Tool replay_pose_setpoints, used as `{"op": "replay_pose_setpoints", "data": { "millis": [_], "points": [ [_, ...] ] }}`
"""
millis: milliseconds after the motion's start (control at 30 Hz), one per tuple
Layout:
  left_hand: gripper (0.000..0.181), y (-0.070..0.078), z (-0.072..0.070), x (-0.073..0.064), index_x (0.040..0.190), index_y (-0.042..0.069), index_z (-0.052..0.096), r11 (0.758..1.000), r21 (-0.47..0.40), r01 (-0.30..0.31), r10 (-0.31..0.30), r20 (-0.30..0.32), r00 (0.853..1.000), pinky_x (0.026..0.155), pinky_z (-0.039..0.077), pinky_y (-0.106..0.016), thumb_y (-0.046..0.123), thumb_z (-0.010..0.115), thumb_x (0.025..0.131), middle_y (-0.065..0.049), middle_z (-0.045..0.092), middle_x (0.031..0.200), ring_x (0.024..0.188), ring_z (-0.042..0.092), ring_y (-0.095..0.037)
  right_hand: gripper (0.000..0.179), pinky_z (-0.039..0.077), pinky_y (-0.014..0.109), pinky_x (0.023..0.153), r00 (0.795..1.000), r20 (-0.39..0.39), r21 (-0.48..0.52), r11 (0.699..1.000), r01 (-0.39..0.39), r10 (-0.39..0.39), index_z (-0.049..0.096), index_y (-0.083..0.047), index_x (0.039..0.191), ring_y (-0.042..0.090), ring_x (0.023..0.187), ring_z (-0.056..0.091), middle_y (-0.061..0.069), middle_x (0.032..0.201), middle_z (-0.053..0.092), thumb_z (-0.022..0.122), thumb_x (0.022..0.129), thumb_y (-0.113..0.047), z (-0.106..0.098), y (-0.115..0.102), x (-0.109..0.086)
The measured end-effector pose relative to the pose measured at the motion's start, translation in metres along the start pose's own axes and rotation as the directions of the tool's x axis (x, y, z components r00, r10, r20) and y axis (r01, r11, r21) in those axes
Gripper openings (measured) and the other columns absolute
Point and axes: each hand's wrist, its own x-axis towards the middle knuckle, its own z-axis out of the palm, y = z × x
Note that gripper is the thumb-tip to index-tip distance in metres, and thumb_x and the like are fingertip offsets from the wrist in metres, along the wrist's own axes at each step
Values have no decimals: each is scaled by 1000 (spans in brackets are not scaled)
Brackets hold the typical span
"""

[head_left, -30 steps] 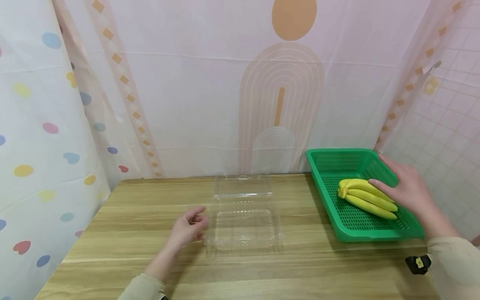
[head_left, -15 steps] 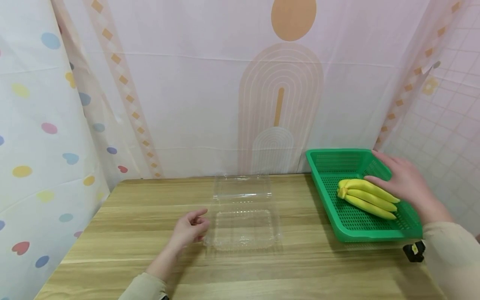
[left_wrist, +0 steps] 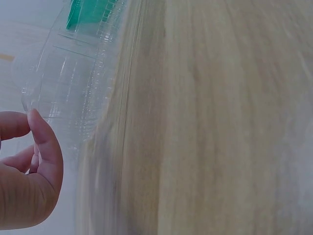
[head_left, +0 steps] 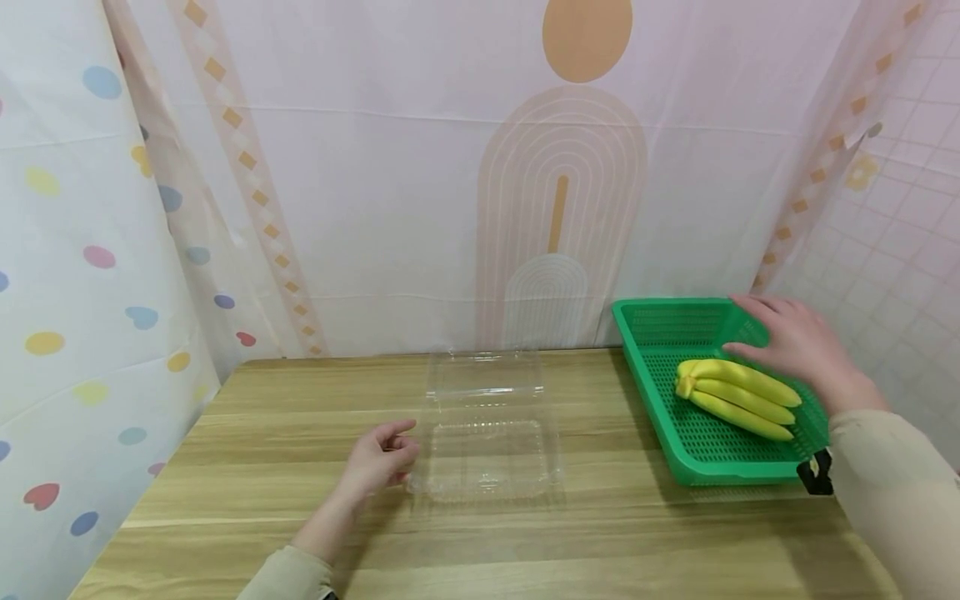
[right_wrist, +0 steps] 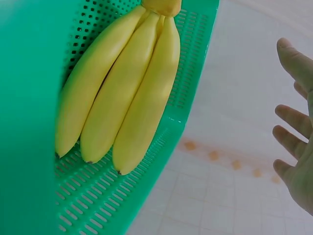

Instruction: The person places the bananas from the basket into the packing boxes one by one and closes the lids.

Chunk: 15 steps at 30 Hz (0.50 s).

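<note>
Both sleeves (head_left: 896, 487) are plain cream, the right one beside a small black device (head_left: 816, 472).

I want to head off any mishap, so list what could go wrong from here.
1. In the head view the open right hand overlaps the far-right rim of the green basket, so it might bump the rim on its way down.
2. The clear container is see-through and hard to make out, so the left hand at its side could nudge it.
3. The banana bunch looks bulky and might fit tightly if put in that container.
</note>
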Motion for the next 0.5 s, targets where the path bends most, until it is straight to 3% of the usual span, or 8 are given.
{"op": "replay_pose_setpoints", "data": {
  "millis": [500],
  "points": [
    [48,0,1,-3,139,-8,48,1000,-14,1,-1,1,1000,58,53,-24,-3,63,93,-8,56,94,73,51,-15,80,30,74,98,995,94,21,1000,13,-15,38,-3,149,57,123,38,34,142,40,75,88,-37,16,9,17]
  ]
}}
